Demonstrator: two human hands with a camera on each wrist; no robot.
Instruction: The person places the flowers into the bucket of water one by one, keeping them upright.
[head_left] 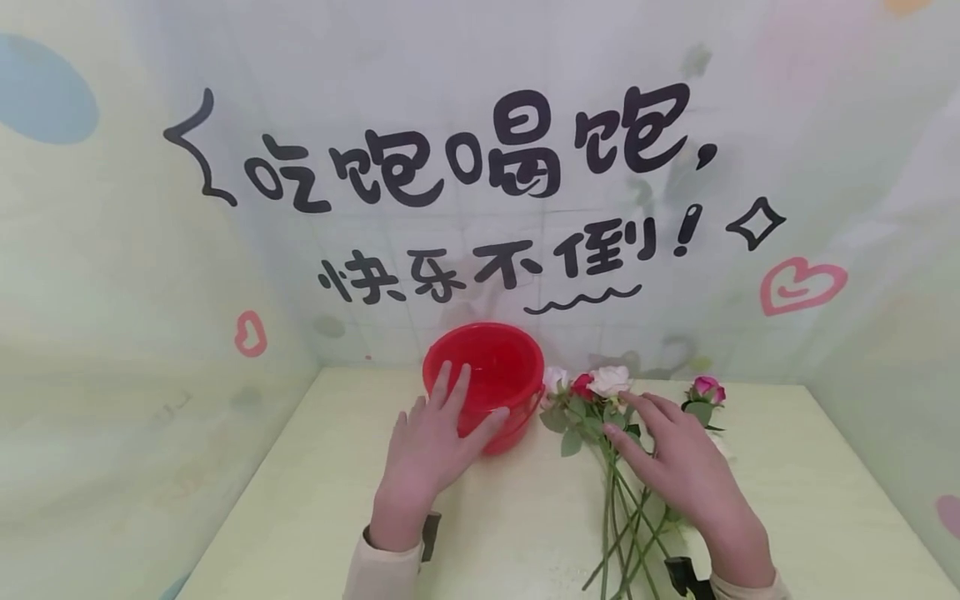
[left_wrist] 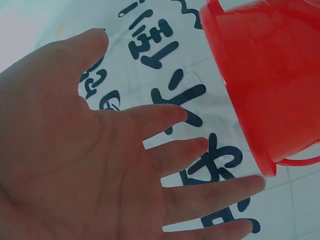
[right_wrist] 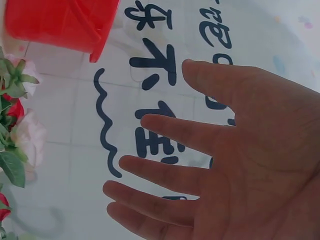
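A red bucket (head_left: 517, 362) with a thin handle stands upright near the back of the table. In the head view my left hand (head_left: 427, 446), fingers straight and spread, overlaps its front left side. The left wrist view shows that palm bare, fingertips near the bucket (left_wrist: 280, 85). To the bucket's right lie several long-stemmed roses, a pale one (head_left: 611, 381) and a red one (head_left: 582, 386) among them. Over these flowers hovers my right hand (head_left: 686, 462), hiding part of the stems. Its fingers are extended and nothing lies in the palm in the right wrist view.
A magenta rose (head_left: 707, 390) lies apart at the table's back right. Green stems (head_left: 611, 517) reach toward the front edge of the pale table (head_left: 300, 500). Behind rises a white printed curtain (head_left: 450, 67) with black lettering, and similar sheets close off both sides.
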